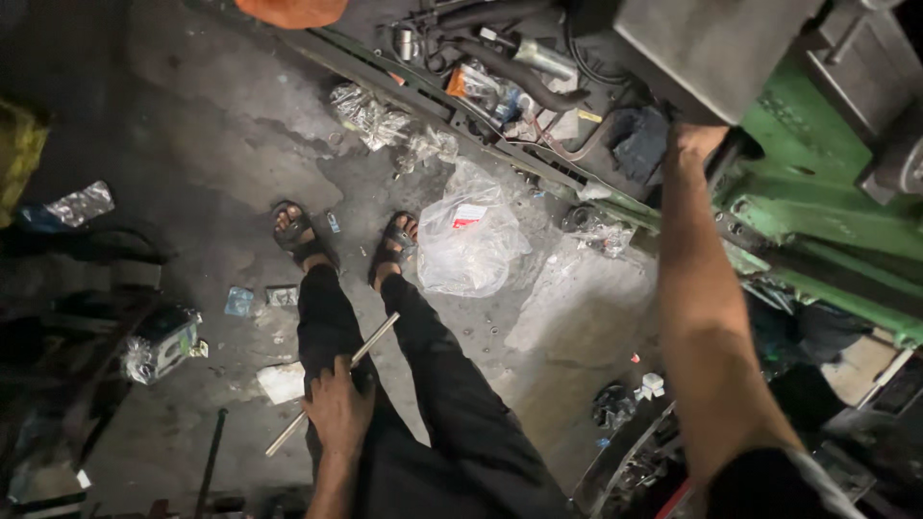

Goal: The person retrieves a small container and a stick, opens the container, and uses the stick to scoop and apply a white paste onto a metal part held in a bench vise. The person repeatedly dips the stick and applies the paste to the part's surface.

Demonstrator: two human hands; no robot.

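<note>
Step in hand: the left hand (338, 411) holds a thin metal rod (332, 384) against the thigh, fingers wrapped round it, the rod slanting over the floor (192, 144).
Right hand (694, 142): reaches far right onto the green machine (817, 183); fingers mostly hidden, so I cannot tell their state.
Next move: likely calls for a firm hold on the rod.
Packages: a clear plastic bag (466, 240) with a red-and-white label (468, 214) lies just right of the feet; a crumpled silver wrapper (79, 204) far left.

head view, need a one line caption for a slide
Standing on a littered workshop floor, the left hand grips a thin metal rod while the right hand reaches to a green machine.
</note>
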